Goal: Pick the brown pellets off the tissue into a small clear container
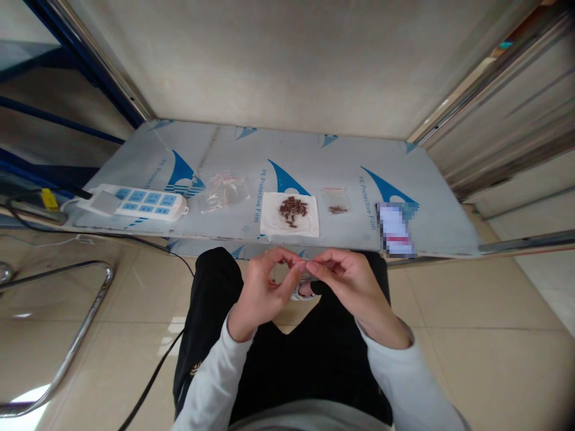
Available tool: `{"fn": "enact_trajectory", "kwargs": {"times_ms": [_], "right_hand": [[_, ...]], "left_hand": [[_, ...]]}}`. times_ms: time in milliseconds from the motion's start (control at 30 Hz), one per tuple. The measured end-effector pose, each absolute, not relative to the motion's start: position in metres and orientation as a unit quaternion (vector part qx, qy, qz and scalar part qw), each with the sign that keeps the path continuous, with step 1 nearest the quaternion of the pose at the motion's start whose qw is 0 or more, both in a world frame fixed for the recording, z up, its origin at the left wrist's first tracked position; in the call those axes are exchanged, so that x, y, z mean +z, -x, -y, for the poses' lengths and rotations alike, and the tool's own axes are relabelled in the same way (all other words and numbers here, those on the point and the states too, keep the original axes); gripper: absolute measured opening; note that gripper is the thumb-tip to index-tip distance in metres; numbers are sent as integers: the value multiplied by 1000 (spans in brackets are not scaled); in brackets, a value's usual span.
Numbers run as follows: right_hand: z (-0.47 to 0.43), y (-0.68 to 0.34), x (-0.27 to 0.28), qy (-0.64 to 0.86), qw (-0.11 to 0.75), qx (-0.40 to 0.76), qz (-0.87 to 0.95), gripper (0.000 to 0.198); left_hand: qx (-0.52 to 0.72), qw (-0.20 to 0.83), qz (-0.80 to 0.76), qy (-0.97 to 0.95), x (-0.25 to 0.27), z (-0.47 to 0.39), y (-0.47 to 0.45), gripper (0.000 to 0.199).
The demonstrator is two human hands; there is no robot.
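My left hand (pixel 269 287) and my right hand (pixel 353 281) meet in front of the table's near edge, above my lap. Both are closed in a pinch, fingertips touching or nearly so. Between them is what looks like a small clear zip bag (pixel 308 275), mostly hidden by the fingers. Just beyond, on the table, a white paper napkin (pixel 268 227) bears a heap of small dark brown screw-like pieces (pixel 293 209). To its right lies a clear zip bag (pixel 335 197) with several brown pieces inside. A pile of clear zip bags (pixel 224 193) lies to the left.
A white power strip (pixel 150 205) with a plugged-in adapter (pixel 99 201) sits at the table's left. A blurred-out phone (pixel 396 230) lies at the right near edge. The film-covered metal table (pixel 296 143) backs onto a wall. Cables and a chromed chair frame (pixel 101 305) are at left.
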State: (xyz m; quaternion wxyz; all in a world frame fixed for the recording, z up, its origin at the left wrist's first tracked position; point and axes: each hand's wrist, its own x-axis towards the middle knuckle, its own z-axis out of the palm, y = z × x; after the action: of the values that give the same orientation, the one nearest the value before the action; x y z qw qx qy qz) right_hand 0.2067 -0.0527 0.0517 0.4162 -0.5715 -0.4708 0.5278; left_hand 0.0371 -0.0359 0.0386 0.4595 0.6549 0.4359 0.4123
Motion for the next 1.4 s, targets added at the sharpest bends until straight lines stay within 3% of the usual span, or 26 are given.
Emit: {"fn": "enact_trajectory", "kwargs": {"times_ms": [267,600,800,1033,1233,1400], "right_hand": [[62,-214,44,586,428,552,411,28],[66,-215,46,565,452,521,453,20],[68,-207,28,535,439,585,423,31],[59,-208,26,566,429,560,425,35],[-18,-259,19,647,495,389,430,45],[-93,-304,-1,791,326,178,485,44]], "left_hand": [[416,455,-450,-647,36,33,-35,16],[456,514,-438,-580,32,36,-46,15],[465,580,-434,-508,20,33,-48,17],[498,582,-492,-414,12,25,-49,28],[537,541,-543,-353,4,15,-34,38],[512,515,-568,-388,-11,14,-18,40]]}}
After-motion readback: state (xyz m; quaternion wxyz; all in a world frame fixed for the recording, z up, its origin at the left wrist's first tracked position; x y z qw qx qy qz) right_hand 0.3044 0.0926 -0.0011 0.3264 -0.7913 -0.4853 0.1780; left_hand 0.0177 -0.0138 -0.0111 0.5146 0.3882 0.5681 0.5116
